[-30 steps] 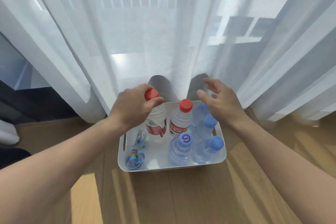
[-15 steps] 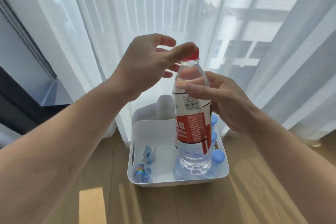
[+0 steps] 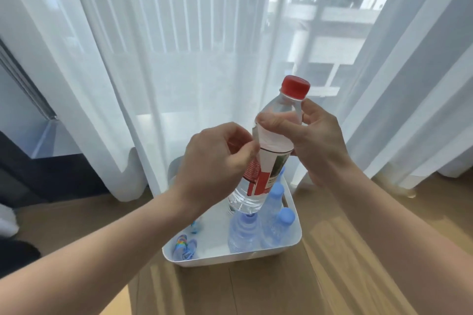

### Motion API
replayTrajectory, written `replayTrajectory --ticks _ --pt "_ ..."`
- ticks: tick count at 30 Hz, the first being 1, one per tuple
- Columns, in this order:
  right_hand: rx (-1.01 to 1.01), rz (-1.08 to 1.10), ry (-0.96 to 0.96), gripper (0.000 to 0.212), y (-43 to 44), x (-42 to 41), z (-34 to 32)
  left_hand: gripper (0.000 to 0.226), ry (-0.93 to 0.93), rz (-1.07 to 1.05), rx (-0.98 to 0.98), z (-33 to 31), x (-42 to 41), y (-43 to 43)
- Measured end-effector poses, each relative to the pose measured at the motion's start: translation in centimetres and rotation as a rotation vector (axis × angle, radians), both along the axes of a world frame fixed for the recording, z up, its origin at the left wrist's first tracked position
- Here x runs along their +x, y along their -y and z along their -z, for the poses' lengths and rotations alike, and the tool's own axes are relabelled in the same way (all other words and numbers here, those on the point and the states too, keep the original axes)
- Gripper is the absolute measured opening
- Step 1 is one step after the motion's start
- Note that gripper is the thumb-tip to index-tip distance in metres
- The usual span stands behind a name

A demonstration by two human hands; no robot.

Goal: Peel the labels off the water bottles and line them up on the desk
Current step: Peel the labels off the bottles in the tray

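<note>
A clear water bottle (image 3: 277, 115) with a red cap and a red-and-white label (image 3: 268, 169) is held tilted above a white tub (image 3: 230, 259). My right hand (image 3: 316, 140) grips the bottle around its shoulder, just under the cap. My left hand (image 3: 217, 163) pinches the label's upper left edge between thumb and fingers. In the tub stand several blue-capped bottles (image 3: 275, 227), bunched at its right side. Crumpled peeled labels (image 3: 183, 248) lie in the tub's left part.
The tub sits on a wooden desk (image 3: 256, 289) close to sheer white curtains (image 3: 179, 59) that hang right behind it. A dark window sill (image 3: 38, 151) shows at the left. Sunlit wood stretches to the right of the tub.
The bottle rose out of the tub. My left hand let go of the cap and dropped to the label's edge; my right hand took over the grip near the neck. The bottle now tilts.
</note>
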State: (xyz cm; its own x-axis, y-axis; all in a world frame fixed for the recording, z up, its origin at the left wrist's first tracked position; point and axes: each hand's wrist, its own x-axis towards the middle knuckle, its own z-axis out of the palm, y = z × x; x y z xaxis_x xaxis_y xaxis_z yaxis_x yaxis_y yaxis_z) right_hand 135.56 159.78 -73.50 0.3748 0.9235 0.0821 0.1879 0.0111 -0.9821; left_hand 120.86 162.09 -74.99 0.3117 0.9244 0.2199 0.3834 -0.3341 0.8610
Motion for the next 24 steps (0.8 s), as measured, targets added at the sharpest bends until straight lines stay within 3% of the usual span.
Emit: replayTrajectory --ticks 3,8,11,13,20,24 --pt "0.076 0.019 0.076 0.007 0.0 0.0 0.0 0.010 0.111 0.084 -0.216 0.2 -0.8 -0.7" --pt "0.154 -0.024 0.101 0.008 0.0 0.9 -0.6 0.012 0.208 -0.020 -0.333 -0.1 -2.9 -3.2" --pt "0.160 -0.158 0.094 0.007 0.1 1.3 -0.9 0.011 0.021 -0.067 -0.232 -0.5 -4.4 -5.2" --pt "0.132 -0.232 0.057 0.019 0.1 1.4 -0.9 0.010 -0.069 -0.095 -0.172 -0.1 -4.9 -6.0" --pt "0.080 -0.423 -0.264 0.013 0.4 1.9 -2.3 0.013 -0.291 -0.128 -0.209 4.8 -5.7 -6.7" --pt "0.133 -0.479 -0.325 0.020 0.3 2.1 -3.4 0.012 -0.435 -0.069 -0.192 6.9 -5.5 -6.2"
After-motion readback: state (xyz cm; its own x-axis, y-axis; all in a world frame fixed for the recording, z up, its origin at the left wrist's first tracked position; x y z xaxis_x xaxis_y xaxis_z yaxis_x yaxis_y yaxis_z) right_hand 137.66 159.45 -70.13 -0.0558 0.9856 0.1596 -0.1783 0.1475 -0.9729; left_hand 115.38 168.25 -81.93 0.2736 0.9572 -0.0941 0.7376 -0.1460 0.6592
